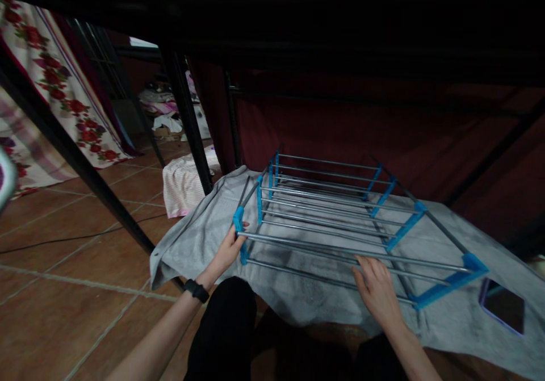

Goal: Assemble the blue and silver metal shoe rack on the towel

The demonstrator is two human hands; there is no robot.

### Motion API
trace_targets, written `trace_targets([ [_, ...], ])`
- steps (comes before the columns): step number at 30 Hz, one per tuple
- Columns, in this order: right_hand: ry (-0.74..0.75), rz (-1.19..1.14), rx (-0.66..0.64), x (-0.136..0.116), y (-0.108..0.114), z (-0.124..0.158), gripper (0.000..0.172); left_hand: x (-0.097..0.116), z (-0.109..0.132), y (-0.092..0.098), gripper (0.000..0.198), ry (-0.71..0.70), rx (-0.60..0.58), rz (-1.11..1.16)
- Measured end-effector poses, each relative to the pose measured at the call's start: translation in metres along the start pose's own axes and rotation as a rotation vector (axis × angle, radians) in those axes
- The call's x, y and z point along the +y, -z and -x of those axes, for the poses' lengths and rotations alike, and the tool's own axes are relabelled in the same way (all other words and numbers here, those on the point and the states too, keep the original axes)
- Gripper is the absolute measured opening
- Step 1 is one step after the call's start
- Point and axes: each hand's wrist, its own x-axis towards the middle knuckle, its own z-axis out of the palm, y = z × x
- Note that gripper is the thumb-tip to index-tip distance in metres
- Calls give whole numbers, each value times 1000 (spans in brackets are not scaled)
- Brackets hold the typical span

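while on cloth point(191, 245), metal rack point(323, 247)

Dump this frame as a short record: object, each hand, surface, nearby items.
object: rack of grey metal rods and blue plastic brackets
left_hand: left hand at the rack's near-left blue bracket; grip unclear
left_wrist: black wristband
right_hand: right hand, fingertips at the near rods; grip unclear
surface: grey cloth under the rack
nearby: dark-screened, purple-edged phone, on the cloth, right of the rack

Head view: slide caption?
Left hand and right hand at a blue-jointed metal rack on grey cloth, phone beside.
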Motion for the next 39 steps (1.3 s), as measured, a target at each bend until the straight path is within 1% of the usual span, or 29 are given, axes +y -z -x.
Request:
trace_targets([
  [3, -31, -34, 36, -9, 2, 7, 38, -6, 5, -1, 44, 38, -5, 9],
  [5, -23, -51, 64, -17, 3, 12, 40, -8, 10, -1, 46, 56, -16, 37],
  [8, 2, -77, 94, -27, -1, 20, 45, -13, 18, 1, 48, 80, -45, 110],
  [10, -6, -84, 103, -30, -5, 26, 47, -20, 22, 5, 50, 122, -46, 165],
  [12, -22, -84, 109, -32, -8, 30, 47, -31, 23, 11, 52, 173, -22, 206],
  [16, -31, -101, 134, -38, -9, 33, 48, -55, 23, 27, 48, 256, 118, 191],
  [18, -19, -126, 133, -42, -6, 35, 49, -61, 23, 32, 46, 273, 140, 184],
  [19, -6, -137, 131, -45, -3, 36, 49, -61, 24, 32, 46, 265, 129, 186],
  [21, 27, -138, 138, -50, 6, 35, 52, -56, 25, 32, 45, 220, 114, 184],
  [23, 52, -111, 167, -56, 16, 30, 56, -45, 26, 29, 45, 160, 133, 170],
  [25, 71, -73, 187, -62, 26, 15, 58, -29, 27, 24, 47, 105, 160, 168],
  [27, 112, -31, 167, -71, 33, -9, 56, -13, 26, 20, 51, 50, 161, 193],
  [29, 194, 8, 95, -81, 34, -36, 52, 3, 24, 16, 58, 4, 135, 241],
  [31, 286, 38, -24, -89, 32, -62, 46, 16, 21, 12, 65, -18, 84, 306],
  [33, 337, 78, -144, -94, 27, -83, 40, 27, 15, 9, 66, -19, 38, 385],
  [34, 344, 102, -186, -95, 25, -90, 38, 31, 11, 8, 63, -13, 26, 421],
  [36, 337, 151, -227, -97, 21, -100, 37, 40, 2, 7, 55, 8, 22, 445],
  [39, 364, 169, -245, -104, 16, -104, 30, 47, -8, 6, 50, 21, 24, 380],
])
